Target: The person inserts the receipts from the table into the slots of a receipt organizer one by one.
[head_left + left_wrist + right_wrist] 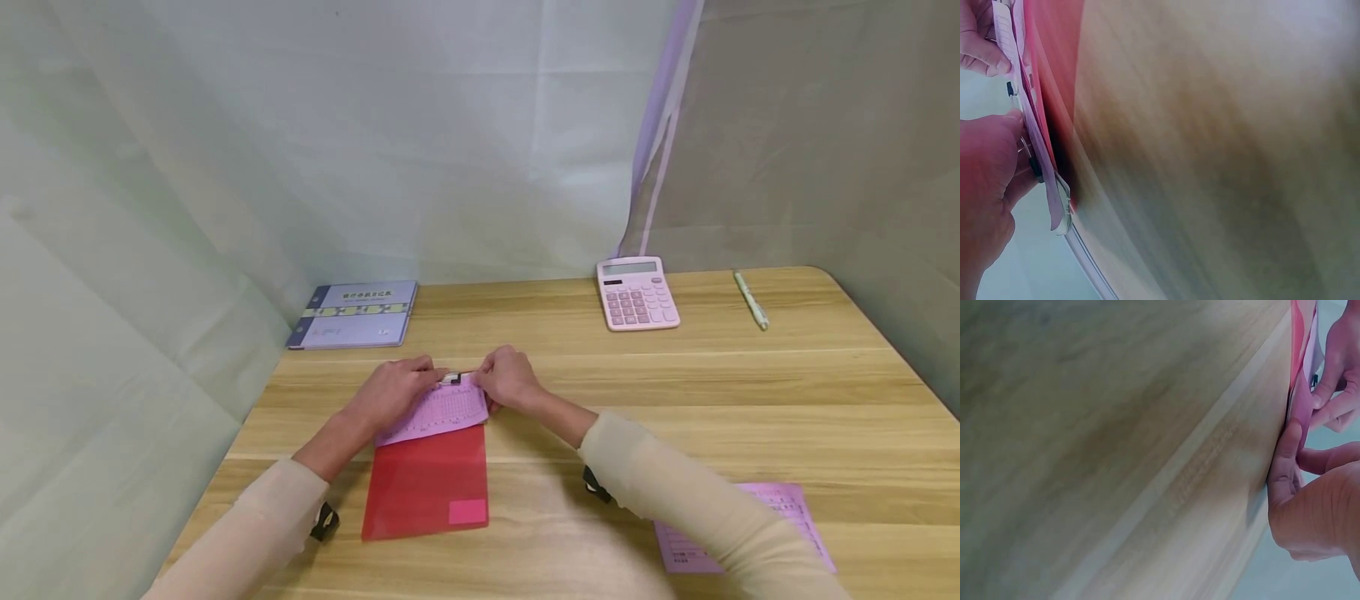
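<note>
A red folder (pixel 427 483) lies on the table, with a pinkish-purple printed slip (pixel 442 408) across its upper part. At the folder's top edge is a metal clip (pixel 454 378) with black ends. My left hand (pixel 393 392) pinches at this clip; its thumb is on the metal in the left wrist view, where a black clip end (pixel 1035 169) shows near the fingers. My right hand (pixel 510 377) pinches the top right corner of the slip and folder between thumb and fingers, as the right wrist view shows. Fingers partly hide the clip and the slip's upper edge.
Another purple printed slip (pixel 693 554) lies at the front right, partly under the right sleeve. A blue-grey account book (pixel 360 315) sits at the back left. Farther right are a pink calculator (pixel 637 293) and a pale green pen (pixel 751 300). Curtains (pixel 450 150) hang behind the table.
</note>
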A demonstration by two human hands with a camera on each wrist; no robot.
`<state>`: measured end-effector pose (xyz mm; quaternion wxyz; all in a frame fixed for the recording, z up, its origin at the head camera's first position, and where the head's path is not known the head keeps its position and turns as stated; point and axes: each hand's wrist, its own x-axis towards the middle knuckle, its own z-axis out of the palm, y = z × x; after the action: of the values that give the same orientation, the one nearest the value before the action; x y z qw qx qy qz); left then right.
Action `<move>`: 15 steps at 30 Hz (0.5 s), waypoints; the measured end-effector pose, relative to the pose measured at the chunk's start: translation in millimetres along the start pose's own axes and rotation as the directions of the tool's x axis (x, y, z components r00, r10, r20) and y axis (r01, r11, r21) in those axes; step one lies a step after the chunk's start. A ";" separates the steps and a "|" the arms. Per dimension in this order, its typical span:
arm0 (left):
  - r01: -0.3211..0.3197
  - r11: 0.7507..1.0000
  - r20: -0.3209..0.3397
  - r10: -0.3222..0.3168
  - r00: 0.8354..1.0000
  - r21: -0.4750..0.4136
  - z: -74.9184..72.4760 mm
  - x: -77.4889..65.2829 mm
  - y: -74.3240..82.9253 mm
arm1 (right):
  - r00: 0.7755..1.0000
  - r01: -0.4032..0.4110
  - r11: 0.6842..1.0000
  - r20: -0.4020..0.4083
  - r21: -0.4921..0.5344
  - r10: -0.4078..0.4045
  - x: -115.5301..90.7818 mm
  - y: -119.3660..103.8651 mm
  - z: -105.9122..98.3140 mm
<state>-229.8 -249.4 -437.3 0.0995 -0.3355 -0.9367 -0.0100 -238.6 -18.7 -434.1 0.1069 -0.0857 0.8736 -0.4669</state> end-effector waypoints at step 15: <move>-0.020 1.000 -0.022 0.020 1.000 0.008 2.7 0.2 -1.5 | 0.993 0.021 0.999 -0.112 -0.033 -0.025 -2.9 -2.2 6.5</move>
<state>-231.4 -250.2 -439.9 0.1113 -0.3445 -0.9321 -0.0093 -233.9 -24.3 -435.5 0.0509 -0.0711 0.8846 -0.4580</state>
